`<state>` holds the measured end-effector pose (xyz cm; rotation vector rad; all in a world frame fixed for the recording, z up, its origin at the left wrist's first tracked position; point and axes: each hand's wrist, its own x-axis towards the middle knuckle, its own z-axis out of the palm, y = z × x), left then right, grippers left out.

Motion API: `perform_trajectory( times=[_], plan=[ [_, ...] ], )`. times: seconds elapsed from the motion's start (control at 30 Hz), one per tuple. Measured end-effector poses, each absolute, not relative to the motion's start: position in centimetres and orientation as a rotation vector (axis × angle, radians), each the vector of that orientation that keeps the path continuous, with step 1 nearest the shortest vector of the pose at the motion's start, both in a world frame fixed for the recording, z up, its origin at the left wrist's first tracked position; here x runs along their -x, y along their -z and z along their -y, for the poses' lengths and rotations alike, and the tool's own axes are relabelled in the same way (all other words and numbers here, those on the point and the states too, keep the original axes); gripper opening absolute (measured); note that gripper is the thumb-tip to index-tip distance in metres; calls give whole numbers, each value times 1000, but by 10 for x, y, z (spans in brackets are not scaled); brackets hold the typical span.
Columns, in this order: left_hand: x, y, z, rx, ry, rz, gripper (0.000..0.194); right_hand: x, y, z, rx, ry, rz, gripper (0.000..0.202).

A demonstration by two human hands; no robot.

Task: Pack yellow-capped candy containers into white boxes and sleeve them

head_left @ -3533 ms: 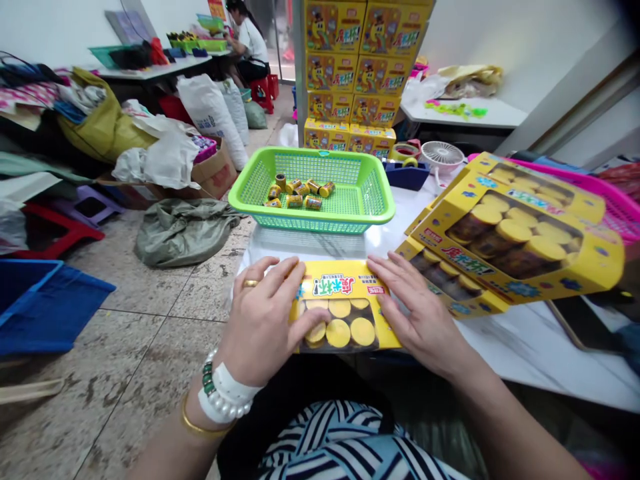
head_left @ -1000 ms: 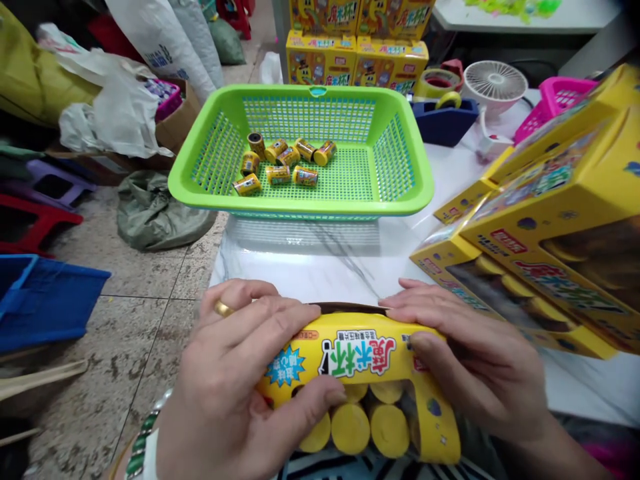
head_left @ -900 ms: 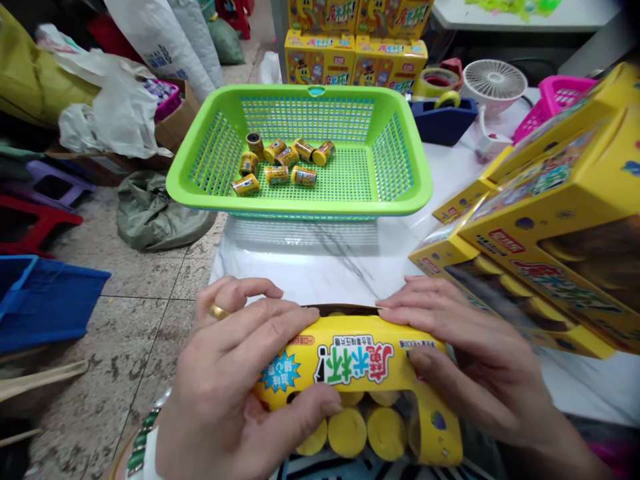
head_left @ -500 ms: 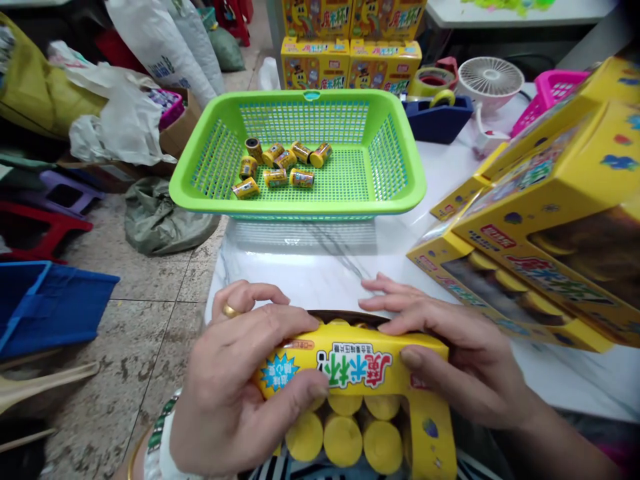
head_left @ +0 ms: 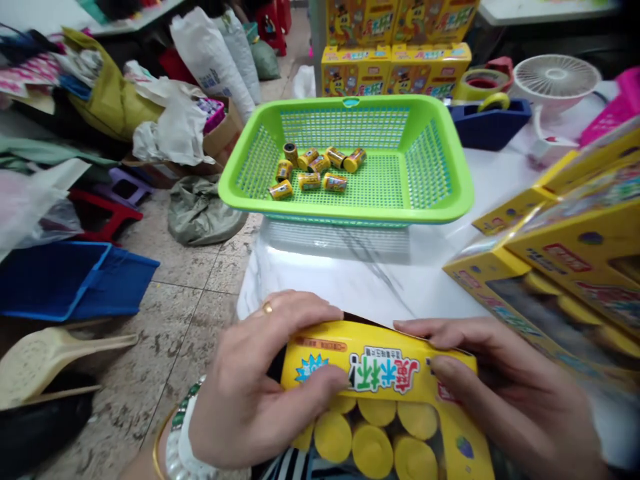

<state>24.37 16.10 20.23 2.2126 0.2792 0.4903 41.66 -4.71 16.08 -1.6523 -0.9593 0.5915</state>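
Observation:
A yellow cardboard box (head_left: 385, 363) with a clear window is held low in front of me, its printed lettering upside down. Through the window show several small tubs with round yellow lids (head_left: 373, 450). My left hand (head_left: 265, 387), with a ring and bracelets, clasps the box's left end, thumb on the printed face and fingers over the far edge. At the right end my right hand (head_left: 515, 387) pinches the far edge between thumb and fingers. A dark gap shows along that edge. Beyond lies a green basket (head_left: 345, 213) with several small yellow tubs (head_left: 310, 181) inside.
The basket stands on a white marbled table (head_left: 320, 273). Filled yellow boxes (head_left: 505, 293) lean at the right. Behind are stacked boxes (head_left: 395, 70), a navy tape dispenser (head_left: 493, 123) and a small fan (head_left: 556, 77). A blue bin (head_left: 55, 280) and bags are on the floor left.
My view has swung left, so the basket and the box appear further right. My right hand's fingers have drawn in from spread to gripping the box's far edge. The left hand keeps its hold.

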Motion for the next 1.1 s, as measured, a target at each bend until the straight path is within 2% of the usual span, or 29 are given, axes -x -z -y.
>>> perform_trajectory(
  times=[0.13,0.27,0.47,0.77,0.97,1.1],
  plan=[
    [-238,-198,-160,-2265,-652,-463,40,-417,-153,54,1696,-572,957,12],
    [-234,-193,-157,-2233,-655,-598,38,-416,-145,57,1697,-565,941,14],
    [-236,-191,-149,-2088,-786,-523,31,-411,-144,56,1694,-566,866,13],
    [-241,-186,-153,-2159,-710,-588,14,-416,-149,56,1725,-485,1005,16],
    [-241,-184,-157,-2199,-736,-516,17,-419,-148,58,1690,-496,1064,19],
    [-234,-188,-166,-2316,-616,-392,16,-417,-150,55,1682,-517,1111,18]
  ],
)
